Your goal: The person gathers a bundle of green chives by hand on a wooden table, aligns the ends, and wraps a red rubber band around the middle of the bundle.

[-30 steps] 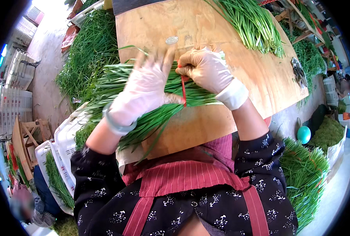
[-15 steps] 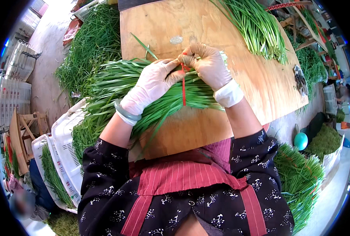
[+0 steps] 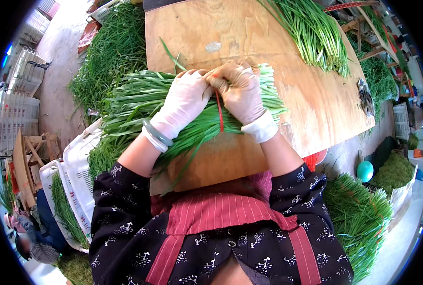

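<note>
In the head view, the person stood over a wooden bench (image 3: 287, 123) with both gloved hands pressed together on top of a thick bundle of green chives (image 3: 140, 102). The step in hand looked like the binding of that bundle: a thin red band (image 3: 219, 111) ran down across the stalks just below the meeting fingers. The left hand (image 3: 183, 102) lay over the bundle from the leafy side, its grip narrow and curled, fingers pinched at the top of the band. The right hand (image 3: 240, 92) covered the stalks beside the cut ends, its grip likewise closed, fingertips touching those of the left. Whether each hand held an end of the band could not be told, since the fingers hid it.

The bundle lay crosswise on the bench, leaf tips trailing off the person's left edge, trimmed ends pointing right; it sat directly under both grips, with the band between the two wrists. The next move would probably call for a firm pull and twist, keeping the stalks squeezed so that none slipped loose.

A second heap of chives (image 3: 311, 33) lay well apart at the far right corner, and tied bunches (image 3: 359, 218) were stacked by the person's right hip.
</note>
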`<act>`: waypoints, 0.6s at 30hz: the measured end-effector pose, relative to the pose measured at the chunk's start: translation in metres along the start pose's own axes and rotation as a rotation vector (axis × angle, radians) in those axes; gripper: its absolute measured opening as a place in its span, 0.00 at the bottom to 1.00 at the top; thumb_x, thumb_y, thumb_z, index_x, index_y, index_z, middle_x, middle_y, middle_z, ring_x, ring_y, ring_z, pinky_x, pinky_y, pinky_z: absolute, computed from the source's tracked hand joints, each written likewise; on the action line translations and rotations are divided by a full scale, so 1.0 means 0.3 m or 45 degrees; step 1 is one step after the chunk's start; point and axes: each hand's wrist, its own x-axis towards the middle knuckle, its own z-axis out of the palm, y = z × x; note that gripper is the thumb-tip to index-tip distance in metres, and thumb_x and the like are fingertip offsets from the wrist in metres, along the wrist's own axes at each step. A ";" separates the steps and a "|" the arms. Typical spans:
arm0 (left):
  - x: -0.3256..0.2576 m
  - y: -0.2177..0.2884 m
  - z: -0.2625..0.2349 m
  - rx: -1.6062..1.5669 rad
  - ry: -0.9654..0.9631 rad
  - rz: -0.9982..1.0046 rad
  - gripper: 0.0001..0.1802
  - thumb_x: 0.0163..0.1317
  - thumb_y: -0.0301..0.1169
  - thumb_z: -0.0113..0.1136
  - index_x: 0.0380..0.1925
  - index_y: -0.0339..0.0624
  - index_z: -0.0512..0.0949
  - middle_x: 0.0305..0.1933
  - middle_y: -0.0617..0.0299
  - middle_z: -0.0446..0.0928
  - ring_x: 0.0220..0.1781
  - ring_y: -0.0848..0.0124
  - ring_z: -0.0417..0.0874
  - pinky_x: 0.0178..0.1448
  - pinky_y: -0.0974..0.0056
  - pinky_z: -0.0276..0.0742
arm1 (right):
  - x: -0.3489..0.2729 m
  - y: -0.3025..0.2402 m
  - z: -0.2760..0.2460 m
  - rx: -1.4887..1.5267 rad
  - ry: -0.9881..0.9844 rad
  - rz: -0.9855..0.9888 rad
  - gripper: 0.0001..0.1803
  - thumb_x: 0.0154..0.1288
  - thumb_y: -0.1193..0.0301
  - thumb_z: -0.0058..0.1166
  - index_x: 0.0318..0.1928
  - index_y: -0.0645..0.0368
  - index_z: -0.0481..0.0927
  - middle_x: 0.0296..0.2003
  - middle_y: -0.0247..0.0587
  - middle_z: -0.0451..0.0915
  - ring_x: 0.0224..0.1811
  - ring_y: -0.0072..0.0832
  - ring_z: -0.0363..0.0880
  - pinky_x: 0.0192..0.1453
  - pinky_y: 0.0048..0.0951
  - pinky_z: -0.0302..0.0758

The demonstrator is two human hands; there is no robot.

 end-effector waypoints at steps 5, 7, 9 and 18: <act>0.036 0.002 -0.092 -0.403 -0.179 0.182 0.18 0.63 0.41 0.49 0.44 0.39 0.76 0.45 0.50 0.77 0.48 0.53 0.75 0.53 0.56 0.68 | 0.001 0.048 -0.011 0.560 -0.029 0.366 0.04 0.55 0.76 0.61 0.28 0.63 0.79 0.23 0.34 0.78 0.27 0.16 0.71 0.32 0.20 0.69; 0.034 0.028 -0.088 -0.288 -0.093 0.179 0.20 0.63 0.46 0.49 0.41 0.40 0.77 0.39 0.51 0.79 0.44 0.53 0.77 0.52 0.54 0.68 | 0.010 0.040 -0.027 0.626 -0.038 0.393 0.04 0.55 0.76 0.61 0.29 0.63 0.79 0.23 0.34 0.78 0.27 0.17 0.71 0.33 0.21 0.70; 0.036 0.044 -0.062 -0.251 -0.094 -0.036 0.21 0.62 0.47 0.50 0.38 0.41 0.79 0.36 0.53 0.79 0.43 0.54 0.77 0.51 0.54 0.69 | 0.011 0.042 -0.029 0.710 -0.041 0.461 0.04 0.56 0.76 0.60 0.29 0.63 0.80 0.23 0.34 0.77 0.28 0.17 0.71 0.34 0.21 0.70; 0.029 0.065 -0.029 -0.266 0.025 -0.199 0.20 0.57 0.47 0.56 0.38 0.42 0.80 0.35 0.56 0.79 0.42 0.55 0.77 0.50 0.55 0.69 | -0.012 0.035 -0.024 0.772 0.121 0.430 0.04 0.56 0.76 0.60 0.29 0.62 0.78 0.26 0.33 0.77 0.30 0.19 0.71 0.35 0.22 0.69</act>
